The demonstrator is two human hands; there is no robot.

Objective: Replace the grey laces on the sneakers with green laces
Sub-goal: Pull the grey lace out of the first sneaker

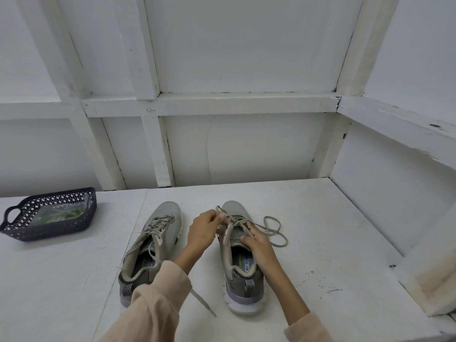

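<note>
Two grey sneakers stand side by side on the white table, toes pointing away from me. My left hand (203, 229) pinches the grey lace (274, 230) over the eyelets of the right sneaker (240, 262). My right hand (256, 245) rests on that shoe's tongue, fingers straight, holding it down. The lace's loose loop lies on the table to the shoe's right. The left sneaker (153, 245) keeps its grey lace, untied, with one end trailing toward me. Green laces (60, 214) in a clear bag lie inside the dark basket (32, 232) at the far left.
The white table (320, 243) ends at a white framed wall behind the shoes. A white block (429, 272) sits against the right wall. My sleeves cover part of the left sneaker's heel.
</note>
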